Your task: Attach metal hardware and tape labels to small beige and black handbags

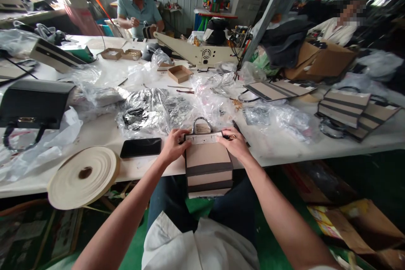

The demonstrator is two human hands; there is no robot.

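A beige handbag panel (207,155) with dark stripes hangs over the table's front edge, above my lap. A glossy dark handle (201,120) arches from its far end, and a white strip (204,139) runs across the top. My left hand (174,147) grips its upper left corner, thumb on the strip. The upper right corner is pinched by my right hand (236,145). Beside that hand's fingers lies a small gold-and-dark item whose kind I cannot make out. A dark, slim object (241,131) sits just beyond the hand, partly covered.
Left of me are a phone (141,147), a large tape roll (84,177) overhanging the edge, and a black handbag (34,103). Clear plastic bags (152,112) cover the middle. Striped panels (344,105) lie at right. A person (139,12) sits across the table; another is at far right.
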